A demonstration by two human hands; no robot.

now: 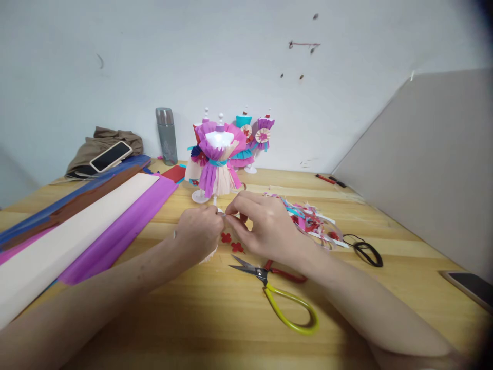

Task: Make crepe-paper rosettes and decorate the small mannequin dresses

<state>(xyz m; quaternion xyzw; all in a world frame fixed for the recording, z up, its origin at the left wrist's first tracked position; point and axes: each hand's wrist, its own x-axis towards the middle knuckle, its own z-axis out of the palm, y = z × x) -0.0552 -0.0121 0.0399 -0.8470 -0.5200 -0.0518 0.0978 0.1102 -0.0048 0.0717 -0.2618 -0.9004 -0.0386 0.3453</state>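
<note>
My left hand (202, 229) is closed in a loose fist, palm inward. Its fingertips meet those of my right hand (265, 222), whose thumb and forefinger are pinched together. A small pale bit shows between them, too small to name. Below my left hand peeks a cream frilled paper edge (209, 256), mostly hidden. Just behind both hands stands a small white dress form (219, 140) in a purple, pink and cream crepe paper dress with a blue waistband. Two red paper flowers (231, 242) lie under my right hand. Open scissors (291, 308) with yellow and red handles lie nearer me.
Several other dressed forms (264, 134) stand behind. Crepe paper sheets (96, 226) cover the left, near a phone (111, 156) on brown cloth and a grey flask (166, 137). Paper scraps (308, 218), a black cord loop (367, 254) and another phone (472, 288) lie right.
</note>
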